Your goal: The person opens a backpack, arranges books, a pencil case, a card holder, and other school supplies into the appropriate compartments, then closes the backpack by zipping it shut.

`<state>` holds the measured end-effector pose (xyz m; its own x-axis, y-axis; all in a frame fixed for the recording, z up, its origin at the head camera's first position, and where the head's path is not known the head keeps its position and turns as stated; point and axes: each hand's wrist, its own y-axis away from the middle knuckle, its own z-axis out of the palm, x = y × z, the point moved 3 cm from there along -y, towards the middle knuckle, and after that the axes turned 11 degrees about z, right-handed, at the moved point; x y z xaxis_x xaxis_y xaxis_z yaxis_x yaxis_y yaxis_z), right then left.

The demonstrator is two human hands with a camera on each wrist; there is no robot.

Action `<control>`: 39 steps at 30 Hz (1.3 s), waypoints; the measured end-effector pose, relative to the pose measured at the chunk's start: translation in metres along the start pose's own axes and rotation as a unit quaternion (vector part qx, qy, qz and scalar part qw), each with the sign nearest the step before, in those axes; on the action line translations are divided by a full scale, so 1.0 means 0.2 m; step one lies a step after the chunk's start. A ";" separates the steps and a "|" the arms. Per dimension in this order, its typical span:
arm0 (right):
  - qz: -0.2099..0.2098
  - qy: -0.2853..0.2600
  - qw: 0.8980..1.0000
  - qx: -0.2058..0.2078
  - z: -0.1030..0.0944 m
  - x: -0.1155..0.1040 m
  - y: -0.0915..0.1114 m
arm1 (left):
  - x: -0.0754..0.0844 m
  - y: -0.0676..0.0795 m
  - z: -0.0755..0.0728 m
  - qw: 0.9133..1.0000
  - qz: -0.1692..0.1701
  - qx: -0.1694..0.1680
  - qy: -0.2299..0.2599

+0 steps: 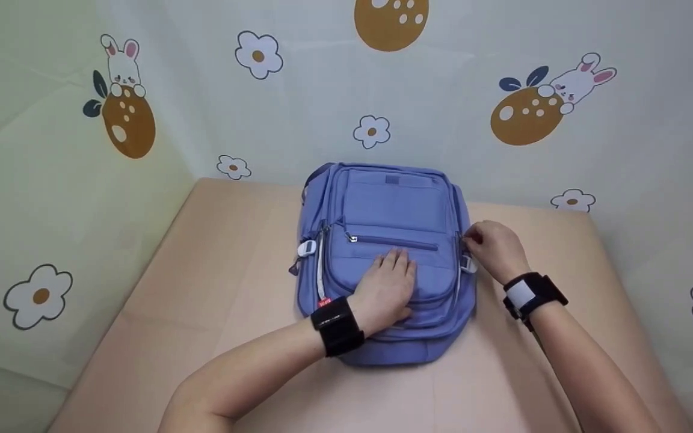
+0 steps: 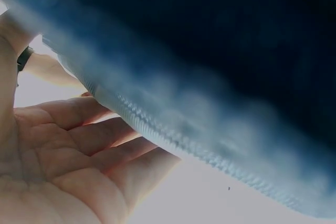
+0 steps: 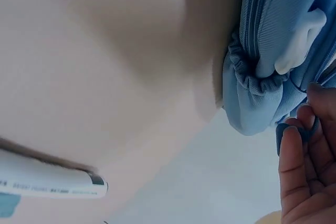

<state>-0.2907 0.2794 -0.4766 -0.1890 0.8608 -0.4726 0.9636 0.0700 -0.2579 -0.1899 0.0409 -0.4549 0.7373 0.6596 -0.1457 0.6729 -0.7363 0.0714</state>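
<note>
A blue backpack (image 1: 394, 204) lies front side up, its top toward the back wall. On its lower front panel my left hand (image 1: 385, 291) rests with fingers extended; the left wrist view shows that palm beside a blurred blue edge with zipper teeth (image 2: 210, 162). At the bag's right side, my right hand (image 1: 497, 249) pinches a small blue zipper-pull loop (image 3: 280, 136), just above a white side buckle (image 1: 468, 264). A matching buckle (image 1: 306, 248) sits on the left side. Across the front runs a short pocket zipper (image 1: 394, 242), its metal slider at the left end.
The bag lies on a beige table (image 1: 232, 258) against a pale curtain (image 1: 316, 108) with rabbit and flower prints. A red tag (image 1: 323, 302) shows by my left wrist. In the right wrist view, a white printed tube (image 3: 52, 174) lies apart from the bag.
</note>
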 end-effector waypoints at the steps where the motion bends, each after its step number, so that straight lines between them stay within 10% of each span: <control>1: -0.006 0.001 1.000 0.004 0.00 0.00 0.01 | 0.00 0.00 0.00 1.000 0.000 -0.001 0.000; 19: -0.058 0.035 0.997 -0.041 -0.07 -0.07 0.23 | 0.00 0.00 -0.01 1.000 -0.006 -0.003 0.020; 23: -0.041 0.041 0.998 -0.035 -0.06 -0.06 0.24 | 0.01 0.01 -0.03 0.999 0.003 0.026 0.032; 31: -0.019 0.034 0.999 -0.023 -0.04 -0.05 0.24 | 0.15 0.05 -0.05 0.979 0.141 0.146 -0.038; 39: -0.005 0.018 1.000 -0.019 -0.04 -0.05 0.25 | 0.17 0.02 0.01 0.964 0.145 0.197 -0.102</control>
<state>-0.2395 0.2785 -0.4769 -0.1915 0.8777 -0.4393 0.9684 0.0962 -0.2300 -0.1615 0.0609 -0.4612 0.8367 0.4035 -0.3702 0.3350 -0.9120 -0.2369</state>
